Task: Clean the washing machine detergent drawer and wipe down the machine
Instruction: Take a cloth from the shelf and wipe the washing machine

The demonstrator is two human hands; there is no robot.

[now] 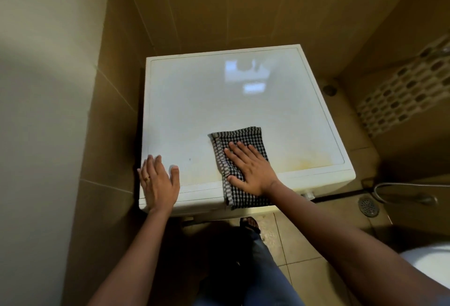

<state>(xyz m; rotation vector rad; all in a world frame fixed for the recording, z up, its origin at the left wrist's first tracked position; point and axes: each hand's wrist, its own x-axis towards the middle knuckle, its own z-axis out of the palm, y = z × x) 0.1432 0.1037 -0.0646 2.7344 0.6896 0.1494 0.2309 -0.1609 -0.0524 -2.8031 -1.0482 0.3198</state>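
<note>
I am in a tight tiled corner: brown wall tiles (219, 9) rise ahead and to my right, and a plain pale wall (36, 86) fills my left side. On the right wall runs a band of small mosaic tiles (401, 94) with a round dark fitting (330, 89) near its lower end, and below them a round metal drain (368, 206) sits in the floor, a thin grey hose (409, 184) looping just beyond it. Looking straight down I see beige floor tiles (309, 279), my blue jeans (267, 274), one dark sandal (248, 224), and a white rounded object (431, 264) cut off at the bottom right.
</note>
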